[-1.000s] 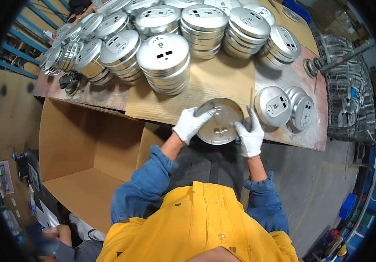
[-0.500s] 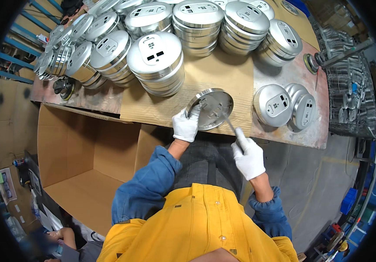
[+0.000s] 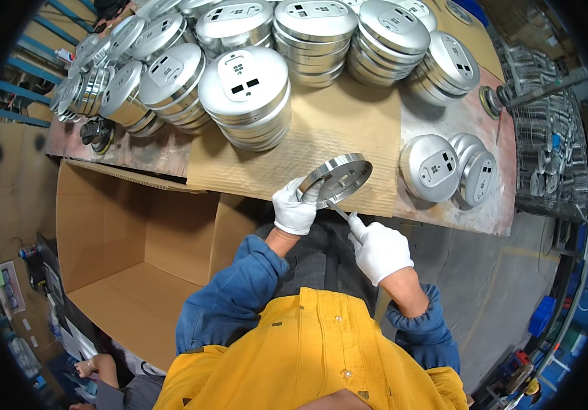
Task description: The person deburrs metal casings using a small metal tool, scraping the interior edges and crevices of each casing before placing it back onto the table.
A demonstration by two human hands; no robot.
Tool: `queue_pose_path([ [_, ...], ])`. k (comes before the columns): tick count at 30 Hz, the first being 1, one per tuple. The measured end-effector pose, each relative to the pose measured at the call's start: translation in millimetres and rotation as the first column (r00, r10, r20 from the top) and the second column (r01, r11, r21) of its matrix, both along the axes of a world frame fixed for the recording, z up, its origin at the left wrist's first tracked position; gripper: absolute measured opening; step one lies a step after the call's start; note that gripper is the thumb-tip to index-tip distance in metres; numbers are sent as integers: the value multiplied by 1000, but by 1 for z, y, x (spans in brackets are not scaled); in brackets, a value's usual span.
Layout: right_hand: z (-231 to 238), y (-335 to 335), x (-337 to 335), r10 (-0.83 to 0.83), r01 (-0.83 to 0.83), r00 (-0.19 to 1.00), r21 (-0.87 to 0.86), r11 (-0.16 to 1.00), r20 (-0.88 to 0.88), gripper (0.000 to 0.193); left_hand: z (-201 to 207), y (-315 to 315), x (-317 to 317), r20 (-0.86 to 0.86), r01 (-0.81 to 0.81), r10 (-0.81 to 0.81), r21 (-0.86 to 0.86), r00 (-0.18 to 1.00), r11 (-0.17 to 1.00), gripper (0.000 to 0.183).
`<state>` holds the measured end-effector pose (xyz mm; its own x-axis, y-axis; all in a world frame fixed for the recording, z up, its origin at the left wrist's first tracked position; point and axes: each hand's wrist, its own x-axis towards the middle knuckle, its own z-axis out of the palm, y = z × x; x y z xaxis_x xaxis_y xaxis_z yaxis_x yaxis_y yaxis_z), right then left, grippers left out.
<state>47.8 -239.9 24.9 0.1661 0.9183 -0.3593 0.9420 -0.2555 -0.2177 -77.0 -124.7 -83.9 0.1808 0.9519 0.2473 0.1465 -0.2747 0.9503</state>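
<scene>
My left hand (image 3: 295, 207), in a white glove, grips the left rim of a round silver metal cover (image 3: 342, 179). The cover is tilted up at the table's front edge, its hollow inner side and raised rim facing me. In my white-gloved right hand (image 3: 381, 251) is a slim metal tool (image 3: 337, 210) that looks like a file. Its shaft points up and left to the near rim of the cover; whether the tip touches is unclear. My right fingers are closed round its lower end, which they mostly hide.
Stacks of similar silver covers (image 3: 245, 96) stand across the back and left of the cardboard-topped table (image 3: 349, 123). Several more covers (image 3: 429, 168) lie at the right. An open cardboard box (image 3: 102, 225) is below left. Another person's arm (image 3: 106, 369) shows at lower left.
The cover has tipped more steeply and shifted slightly right. My right hand has moved left and the tool's tip has come from inside the cover down to its near rim.
</scene>
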Motion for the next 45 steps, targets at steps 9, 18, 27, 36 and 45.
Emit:
queue_pose_path([
  [9, -22, -11, -27, -32, 32, 998, 4, 999, 47, 56, -5, 2, -1, -89, -112, 100, -139, 991, 984, 29],
  [18, -45, -22, -9, -115, 119, 992, 88, 989, -46, 42, -22, 6, -2, 0, -130, 130, -57, 991, 990, 32],
  [27, -2, 7, -4, 110, -108, 993, -36, 994, 49, 42, -19, 7, -1, 27, -84, 85, -38, 996, 996, 29],
  [36, -65, -44, -2, -174, 352, 912, 491, 797, -371, 48, -6, 21, 6, -88, -117, 91, -373, 992, 920, 25],
  [45, -82, -66, 14, -398, 723, 688, 527, 447, -607, 42, 60, 47, 38, -250, 93, -10, 320, 968, 943, 31],
])
